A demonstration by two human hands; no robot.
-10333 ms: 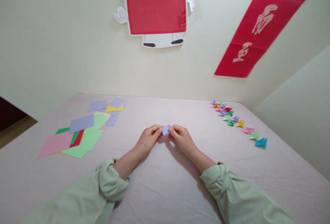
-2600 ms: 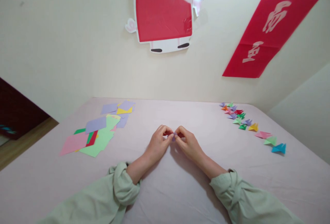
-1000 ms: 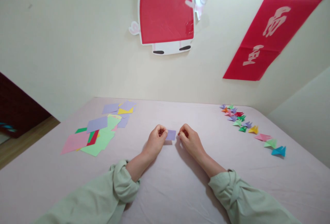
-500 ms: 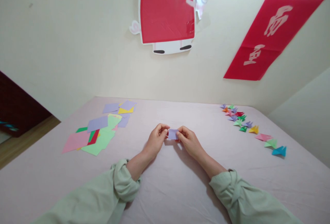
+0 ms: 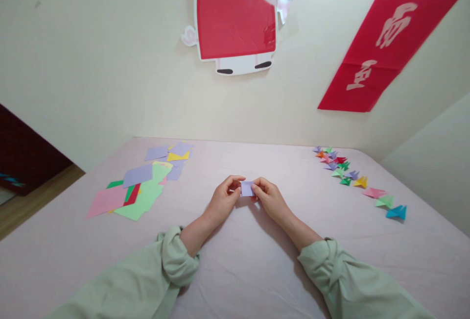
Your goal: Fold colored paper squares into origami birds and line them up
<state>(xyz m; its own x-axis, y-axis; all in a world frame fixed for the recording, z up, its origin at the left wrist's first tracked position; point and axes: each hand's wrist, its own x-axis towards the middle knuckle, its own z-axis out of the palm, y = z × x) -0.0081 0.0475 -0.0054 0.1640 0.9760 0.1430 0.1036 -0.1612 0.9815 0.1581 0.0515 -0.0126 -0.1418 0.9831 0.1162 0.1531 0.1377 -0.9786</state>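
Between my hands is a small folded square of purple paper (image 5: 247,188), held just above the pale pink cloth (image 5: 253,260). My right hand (image 5: 270,196) pinches its right edge with the thumb on top and fingers behind. At the left edge, my left hand (image 5: 222,199) has its thumb and fingers closed on the paper, the index finger reaching along the top corner. The undersides of the paper and the fingertips behind it are hidden.
Loose coloured sheets, among them a pink sheet (image 5: 106,200) and a purple sheet (image 5: 138,176), overlap on the left. Along the right runs a row of folded paper figures, with a blue one (image 5: 397,212) nearest. A wall (image 5: 147,64) rises behind.
The left index finger has stretched further over the paper's top edge, and the left thumb has shifted slightly. The right hand keeps its pinch. The whole view has shifted a little.
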